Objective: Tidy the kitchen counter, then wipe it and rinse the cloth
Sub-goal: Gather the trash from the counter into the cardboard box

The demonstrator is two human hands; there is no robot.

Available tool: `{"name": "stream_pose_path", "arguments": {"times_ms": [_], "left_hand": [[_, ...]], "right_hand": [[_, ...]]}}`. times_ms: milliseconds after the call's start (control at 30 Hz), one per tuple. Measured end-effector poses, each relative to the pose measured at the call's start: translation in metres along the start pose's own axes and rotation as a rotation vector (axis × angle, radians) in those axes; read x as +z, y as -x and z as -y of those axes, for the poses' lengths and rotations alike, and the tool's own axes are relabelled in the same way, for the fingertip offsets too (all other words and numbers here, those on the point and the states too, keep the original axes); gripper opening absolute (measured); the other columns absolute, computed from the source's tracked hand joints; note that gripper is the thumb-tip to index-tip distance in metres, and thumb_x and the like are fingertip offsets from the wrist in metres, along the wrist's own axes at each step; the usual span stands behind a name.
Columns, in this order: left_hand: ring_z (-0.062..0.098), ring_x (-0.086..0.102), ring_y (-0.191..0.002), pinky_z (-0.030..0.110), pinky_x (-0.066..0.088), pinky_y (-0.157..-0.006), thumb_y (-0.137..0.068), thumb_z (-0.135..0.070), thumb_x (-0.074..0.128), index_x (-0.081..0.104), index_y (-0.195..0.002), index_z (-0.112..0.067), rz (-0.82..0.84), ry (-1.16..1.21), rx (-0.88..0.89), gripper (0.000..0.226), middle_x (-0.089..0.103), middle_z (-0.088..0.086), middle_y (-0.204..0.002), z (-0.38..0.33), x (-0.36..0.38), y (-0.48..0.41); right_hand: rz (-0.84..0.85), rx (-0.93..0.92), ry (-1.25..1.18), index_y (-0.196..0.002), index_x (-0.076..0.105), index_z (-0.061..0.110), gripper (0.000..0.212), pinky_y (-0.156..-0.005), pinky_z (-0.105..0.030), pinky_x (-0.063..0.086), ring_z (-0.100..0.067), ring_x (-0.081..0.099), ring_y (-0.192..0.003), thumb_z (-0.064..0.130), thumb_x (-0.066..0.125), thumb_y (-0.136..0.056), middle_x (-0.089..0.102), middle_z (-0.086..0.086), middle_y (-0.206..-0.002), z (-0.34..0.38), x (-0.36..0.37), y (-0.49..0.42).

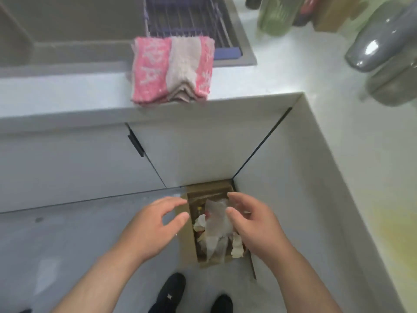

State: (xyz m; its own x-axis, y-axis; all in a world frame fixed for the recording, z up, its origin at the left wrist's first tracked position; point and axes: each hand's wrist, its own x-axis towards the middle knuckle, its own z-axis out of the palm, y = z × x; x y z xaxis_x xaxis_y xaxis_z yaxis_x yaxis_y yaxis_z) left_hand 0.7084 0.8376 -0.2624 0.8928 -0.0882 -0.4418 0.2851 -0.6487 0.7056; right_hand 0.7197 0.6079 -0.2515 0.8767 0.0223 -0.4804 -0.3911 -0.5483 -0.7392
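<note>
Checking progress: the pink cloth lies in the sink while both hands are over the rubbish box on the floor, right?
Not quite. The head view shows the cloth folded on the counter by the rim of the sink, not in it. The left hand and right hand are indeed over the box on the floor.

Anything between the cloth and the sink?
Partly. A wire rack sits in the sink right behind the folded cloth. Left of the rack, nothing visible stands in the way.
</note>
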Motion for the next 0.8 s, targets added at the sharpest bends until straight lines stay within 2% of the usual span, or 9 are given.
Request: {"name": "stream_pose_path", "arguments": {"times_ms": [133,233,300,367,433,533,600,733,800], "left_hand": [[-0.003,0.05,-0.11,0.021,0.039,-0.092,-0.092,-0.041,0.056,0.058,-0.116,-0.045,-0.055,-0.001,0.03,0.024,0.051,-0.028,-0.119,-0.058,-0.045,0.044],[-0.006,0.05,-0.112,0.024,0.041,-0.099,-0.089,-0.048,0.056,0.056,-0.105,-0.052,-0.055,-0.001,0.072,0.017,0.049,-0.035,-0.118,-0.096,-0.072,0.073],[-0.01,0.052,-0.109,0.024,0.043,-0.099,-0.077,-0.064,0.052,0.059,-0.094,-0.057,-0.094,0.033,0.103,0.02,0.052,-0.039,-0.114,-0.116,-0.086,0.091],[-0.012,0.055,-0.105,0.021,0.044,-0.096,-0.068,-0.068,0.048,0.062,-0.087,-0.061,-0.162,0.099,0.137,0.024,0.058,-0.041,-0.107,-0.134,-0.096,0.105],[-0.013,0.055,-0.104,0.017,0.043,-0.094,-0.07,-0.066,0.05,0.063,-0.084,-0.06,-0.177,0.115,0.184,0.02,0.056,-0.043,-0.108,-0.149,-0.102,0.117],[-0.02,0.05,-0.103,0.007,0.04,-0.087,-0.085,-0.048,0.061,0.064,-0.087,-0.051,-0.194,0.07,0.232,0.005,0.048,-0.05,-0.11,-0.176,-0.112,0.143],[-0.018,0.052,-0.102,0.005,0.039,-0.085,-0.09,-0.036,0.063,0.064,-0.089,-0.048,-0.228,0.069,0.255,0.012,0.049,-0.05,-0.108,-0.188,-0.117,0.159],[-0.01,0.058,-0.096,0.006,0.041,-0.081,-0.086,-0.036,0.063,0.066,-0.085,-0.043,-0.298,0.095,0.276,0.008,0.059,-0.041,-0.101,-0.207,-0.128,0.183],[-0.009,0.059,-0.093,0.004,0.041,-0.078,-0.09,-0.023,0.065,0.067,-0.087,-0.038,-0.325,0.105,0.279,0.015,0.061,-0.038,-0.098,-0.212,-0.133,0.192]], "right_hand": [[-0.055,-0.065,-0.006,-0.125,0.063,0.033,0.033,-0.095,-0.024,0.05,0.006,0.058,-0.105,0.03,0.061,-0.092,0.064,0.022,-0.116,0.067,-0.031,0.044],[-0.041,-0.115,0.0,-0.124,0.064,0.032,0.034,-0.095,-0.025,0.05,0.007,0.059,-0.101,0.027,0.063,-0.09,0.065,0.022,-0.113,0.106,-0.049,0.075],[-0.029,-0.166,0.031,-0.123,0.065,0.032,0.034,-0.09,-0.017,0.049,0.009,0.058,-0.099,0.026,0.064,-0.09,0.066,0.021,-0.111,0.125,-0.062,0.094],[-0.034,-0.224,0.061,-0.122,0.065,0.032,0.034,-0.082,-0.007,0.046,0.011,0.057,-0.098,0.023,0.065,-0.089,0.066,0.02,-0.111,0.14,-0.076,0.108],[-0.041,-0.244,0.072,-0.122,0.065,0.031,0.033,-0.083,-0.009,0.047,0.008,0.059,-0.098,0.022,0.065,-0.09,0.064,0.021,-0.111,0.151,-0.087,0.118],[-0.083,-0.289,0.057,-0.12,0.064,0.032,0.031,-0.093,-0.023,0.049,0.0,0.06,-0.101,0.021,0.065,-0.091,0.064,0.021,-0.111,0.17,-0.108,0.135],[-0.098,-0.319,0.044,-0.122,0.064,0.03,0.032,-0.092,-0.022,0.048,0.0,0.059,-0.101,0.021,0.064,-0.091,0.063,0.021,-0.111,0.181,-0.121,0.146],[-0.062,-0.366,0.061,-0.124,0.059,0.037,0.032,-0.097,-0.026,0.046,0.001,0.056,-0.105,0.029,0.06,-0.094,0.06,0.025,-0.113,0.192,-0.14,0.166],[-0.046,-0.383,0.076,-0.125,0.058,0.038,0.033,-0.099,-0.028,0.046,0.001,0.056,-0.106,0.03,0.059,-0.093,0.059,0.026,-0.113,0.194,-0.148,0.173]]}}
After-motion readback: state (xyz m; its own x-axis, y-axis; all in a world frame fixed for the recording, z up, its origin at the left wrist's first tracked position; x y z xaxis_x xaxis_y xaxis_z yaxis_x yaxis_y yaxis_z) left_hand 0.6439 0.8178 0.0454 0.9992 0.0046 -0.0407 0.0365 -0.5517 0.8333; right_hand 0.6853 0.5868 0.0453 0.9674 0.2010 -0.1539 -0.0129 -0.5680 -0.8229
